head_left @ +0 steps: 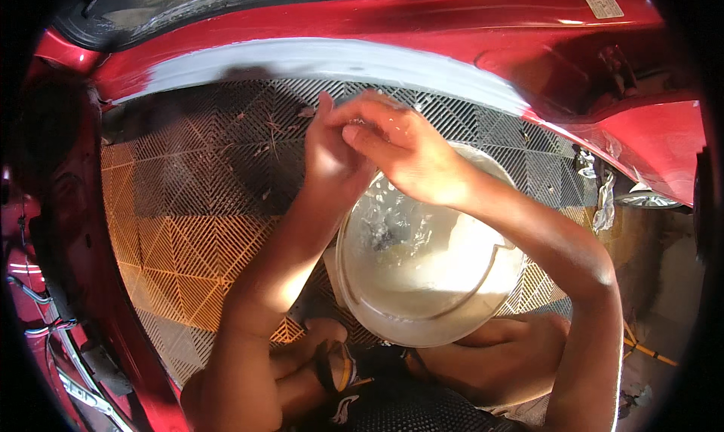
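Observation:
My hands meet above the far rim of a round whitish bucket (354,281) that holds water with light glinting on it. My right hand (411,149) is closed, its fingers curled over toward the left one, with a few small pale specks or drops on its back. Against it is my left hand (330,149), its thumb pointing up and its other fingers mostly hidden behind the right. Whatever may lie between the palms cannot be made out.
A red car body panel (302,21) with a grey-white curved band (332,55) arches beyond my hands. A red door edge (75,243) with loose wires stands at left. The floor has black and orange slatted tiles (188,258). Crumpled scraps (605,202) lie at right.

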